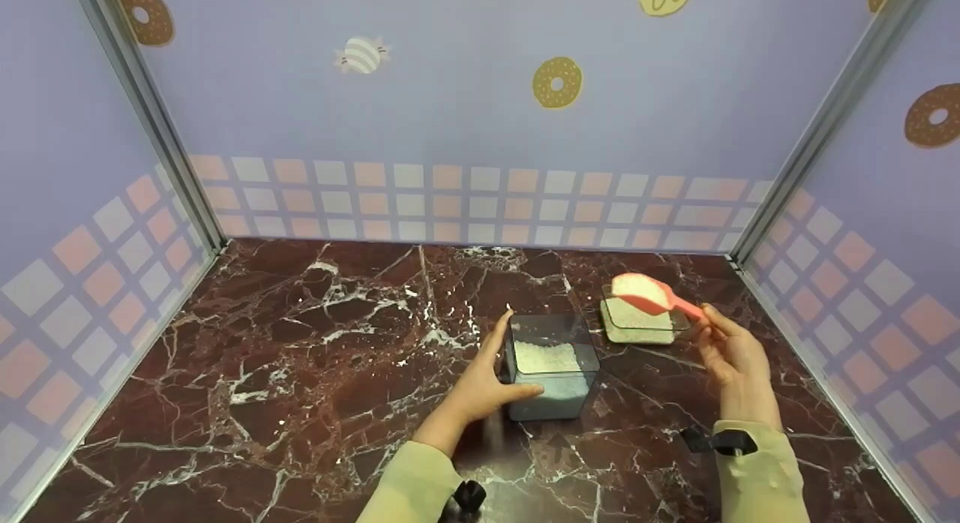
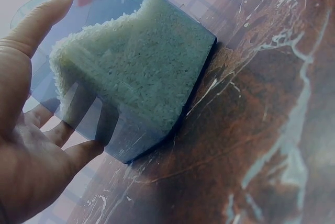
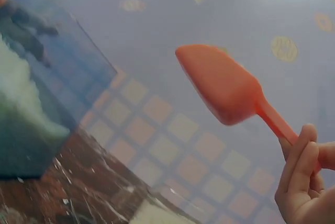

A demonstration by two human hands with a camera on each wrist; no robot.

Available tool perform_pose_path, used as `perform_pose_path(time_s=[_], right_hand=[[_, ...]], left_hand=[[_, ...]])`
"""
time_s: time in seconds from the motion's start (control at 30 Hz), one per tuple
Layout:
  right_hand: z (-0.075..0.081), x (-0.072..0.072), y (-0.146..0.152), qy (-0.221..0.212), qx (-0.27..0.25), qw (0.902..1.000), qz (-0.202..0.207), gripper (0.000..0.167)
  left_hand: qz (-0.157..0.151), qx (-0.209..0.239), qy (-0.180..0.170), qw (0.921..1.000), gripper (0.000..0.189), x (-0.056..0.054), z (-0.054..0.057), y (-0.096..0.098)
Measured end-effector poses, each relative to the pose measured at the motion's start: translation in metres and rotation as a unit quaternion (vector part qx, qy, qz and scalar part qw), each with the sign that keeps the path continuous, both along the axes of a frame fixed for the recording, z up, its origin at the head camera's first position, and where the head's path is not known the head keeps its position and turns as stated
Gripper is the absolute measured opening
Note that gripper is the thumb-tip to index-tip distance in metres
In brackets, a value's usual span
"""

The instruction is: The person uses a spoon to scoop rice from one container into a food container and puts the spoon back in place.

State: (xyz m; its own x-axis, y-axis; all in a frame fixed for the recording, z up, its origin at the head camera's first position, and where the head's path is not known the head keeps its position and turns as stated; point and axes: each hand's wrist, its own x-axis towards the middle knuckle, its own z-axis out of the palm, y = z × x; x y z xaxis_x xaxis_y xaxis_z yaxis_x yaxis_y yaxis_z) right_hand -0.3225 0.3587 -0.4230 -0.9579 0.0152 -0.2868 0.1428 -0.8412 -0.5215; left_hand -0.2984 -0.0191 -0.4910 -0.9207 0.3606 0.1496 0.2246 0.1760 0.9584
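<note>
My left hand (image 1: 484, 384) grips the left side of a clear bluish square container (image 1: 551, 403), its thumb along the near face and fingers behind. White rice grains (image 2: 131, 62) lie inside, heaped unevenly against the walls in the left wrist view. My right hand (image 1: 736, 358) pinches the handle of an orange-red scoop (image 3: 220, 85), held up in the air. White rice fills the scoop's bowl in the head view. Below the scoop stands a second clear low container (image 1: 637, 332), with pale grains in it. The scoop is to the right of the tall container, apart from it.
The dark red marbled tabletop (image 1: 315, 373) carries scattered white specks left of the tall container. A lilac back wall (image 1: 450, 95) and side walls with printed tiles and doughnuts enclose the table. Black straps (image 1: 735, 442) with small devices sit on both wrists.
</note>
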Motion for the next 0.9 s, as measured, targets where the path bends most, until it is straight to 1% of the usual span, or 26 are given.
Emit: perform_pose_path(time_s=[0.07,0.13,0.2,0.27,0.4,0.5,0.53,0.7,0.77,0.8,0.83,0.87,0.9], right_hand=[[-0.003,-0.003,0.003,-0.024,0.020,0.9979,-0.056,0.025],[-0.007,-0.007,0.004,-0.049,0.049,0.9914,-0.111,0.027],[-0.011,-0.011,0.003,-0.065,0.093,0.9805,-0.161,0.028],[-0.016,-0.013,0.001,-0.071,0.147,0.9677,-0.192,0.031],[-0.023,-0.015,-0.007,-0.057,0.259,0.9386,-0.221,0.036],[-0.024,-0.014,-0.012,-0.044,0.315,0.9186,-0.235,0.035],[-0.024,-0.014,-0.013,-0.039,0.325,0.9137,-0.240,0.034],[-0.024,-0.014,-0.015,-0.015,0.356,0.8963,-0.264,0.028],[-0.025,-0.015,-0.014,-0.004,0.372,0.8864,-0.275,0.023],[-0.025,-0.015,-0.014,0.001,0.387,0.8780,-0.282,0.019],[-0.025,-0.015,-0.014,0.004,0.406,0.8674,-0.287,0.014],[-0.026,-0.014,-0.014,0.007,0.430,0.8537,-0.294,0.009],[-0.026,-0.014,-0.015,0.010,0.456,0.8379,-0.300,0.007]], left_hand=[[-0.002,0.004,-0.003,1.0000,0.119,0.000,0.000,0.000],[-0.001,0.005,-0.003,1.0000,0.120,0.000,0.000,0.000],[0.001,0.002,-0.003,1.0000,0.120,0.001,0.000,0.000],[0.002,-0.001,-0.001,1.0000,0.120,0.001,0.000,0.000],[0.004,-0.005,0.004,1.0000,0.120,0.001,0.000,0.000],[0.005,-0.003,0.008,1.0000,0.121,0.000,0.000,0.001],[0.005,-0.002,0.009,0.9999,0.121,0.001,0.000,0.001],[0.005,-0.001,0.011,0.9999,0.121,0.000,-0.001,0.001],[0.006,-0.003,0.011,0.9999,0.121,0.000,-0.001,0.000],[0.007,-0.003,0.010,0.9999,0.121,0.000,-0.001,0.000],[0.008,-0.003,0.010,0.9999,0.122,0.000,-0.001,0.000],[0.010,-0.008,0.008,0.9999,0.121,0.001,-0.001,0.000],[0.011,-0.012,0.007,0.9998,0.120,0.001,-0.001,0.000]])
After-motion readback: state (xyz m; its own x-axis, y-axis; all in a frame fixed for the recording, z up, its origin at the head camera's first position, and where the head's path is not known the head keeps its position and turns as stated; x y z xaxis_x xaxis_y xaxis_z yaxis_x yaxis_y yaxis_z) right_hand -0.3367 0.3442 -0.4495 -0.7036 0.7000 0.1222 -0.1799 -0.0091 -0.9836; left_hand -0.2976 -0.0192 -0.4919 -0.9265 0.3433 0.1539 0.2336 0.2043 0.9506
